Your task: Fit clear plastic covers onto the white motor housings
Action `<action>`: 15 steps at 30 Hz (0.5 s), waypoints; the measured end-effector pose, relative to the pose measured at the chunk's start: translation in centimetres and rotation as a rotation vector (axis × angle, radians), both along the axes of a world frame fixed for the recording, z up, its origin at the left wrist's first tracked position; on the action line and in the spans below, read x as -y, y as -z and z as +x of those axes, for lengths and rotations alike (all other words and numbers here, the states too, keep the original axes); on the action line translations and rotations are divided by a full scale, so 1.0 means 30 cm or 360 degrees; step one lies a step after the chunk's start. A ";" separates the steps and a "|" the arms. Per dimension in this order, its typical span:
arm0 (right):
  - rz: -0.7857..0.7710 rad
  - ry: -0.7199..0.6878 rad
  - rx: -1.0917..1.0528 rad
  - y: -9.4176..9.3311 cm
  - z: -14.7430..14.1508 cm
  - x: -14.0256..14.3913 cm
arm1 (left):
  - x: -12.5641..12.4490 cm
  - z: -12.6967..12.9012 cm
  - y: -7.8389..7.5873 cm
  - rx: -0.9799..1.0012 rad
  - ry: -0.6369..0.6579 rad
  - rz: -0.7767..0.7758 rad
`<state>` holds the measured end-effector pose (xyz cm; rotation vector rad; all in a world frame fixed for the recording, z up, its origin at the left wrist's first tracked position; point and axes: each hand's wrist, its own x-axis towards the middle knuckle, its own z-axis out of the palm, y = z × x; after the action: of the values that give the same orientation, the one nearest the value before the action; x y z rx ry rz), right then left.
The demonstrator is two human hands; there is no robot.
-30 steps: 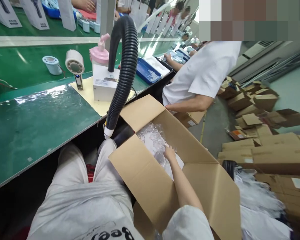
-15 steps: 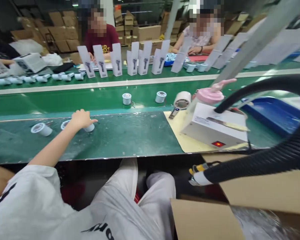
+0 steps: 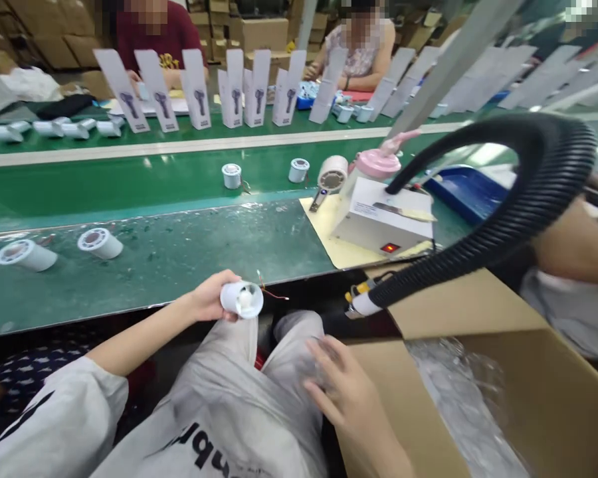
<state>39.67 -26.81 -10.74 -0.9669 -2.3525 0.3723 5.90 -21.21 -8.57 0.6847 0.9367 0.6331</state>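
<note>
My left hand (image 3: 213, 296) is closed round a pale blue fan housing (image 3: 242, 300), a short cylinder with its open end tilted towards me. Thin wires (image 3: 272, 292) stick out from its far side. Low over my lap is my right hand (image 3: 346, 388), blurred by motion. Its fingers curve round a smeared greyish, see-through patch that I cannot make out. Two more housings (image 3: 99, 243) lie on their sides on the left of the green bench (image 3: 204, 245).
An open carton (image 3: 543, 372) with clear plastic trays stands at my right. A black hose (image 3: 478, 232) arches from a white machine (image 3: 386, 216) on the bench. Beyond are two housings (image 3: 299, 170) on the green belt (image 3: 144, 179), upright white boxes (image 3: 229, 93) and co-workers.
My left hand has come back from the bench towards my lap with one housing. My right hand has come into view from below. The whole view has shifted rightwards.
</note>
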 end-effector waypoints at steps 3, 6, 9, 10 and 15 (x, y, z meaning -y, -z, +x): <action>0.0343 0.0069 0.0166 -0.028 -0.149 -0.019 | 0.018 0.154 0.034 -0.0052 0.0371 -0.0044; 0.0330 0.0230 0.0352 -0.035 -0.171 -0.043 | 0.025 0.225 0.010 -0.0134 0.0689 0.0039; 0.0209 0.0214 0.0423 -0.039 -0.140 -0.039 | 0.019 0.241 -0.020 -0.0286 0.0808 0.0220; 0.0185 0.0196 0.0408 -0.041 -0.131 -0.034 | 0.017 0.241 -0.023 -0.0348 0.0805 0.0290; 0.0359 0.0244 0.0335 -0.044 -0.123 -0.015 | 0.024 0.241 0.017 -0.0510 0.0799 0.0426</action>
<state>35.97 -26.36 -9.41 -1.1116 -2.4204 -0.0574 13.14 -21.93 -9.09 1.2394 0.9299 0.2017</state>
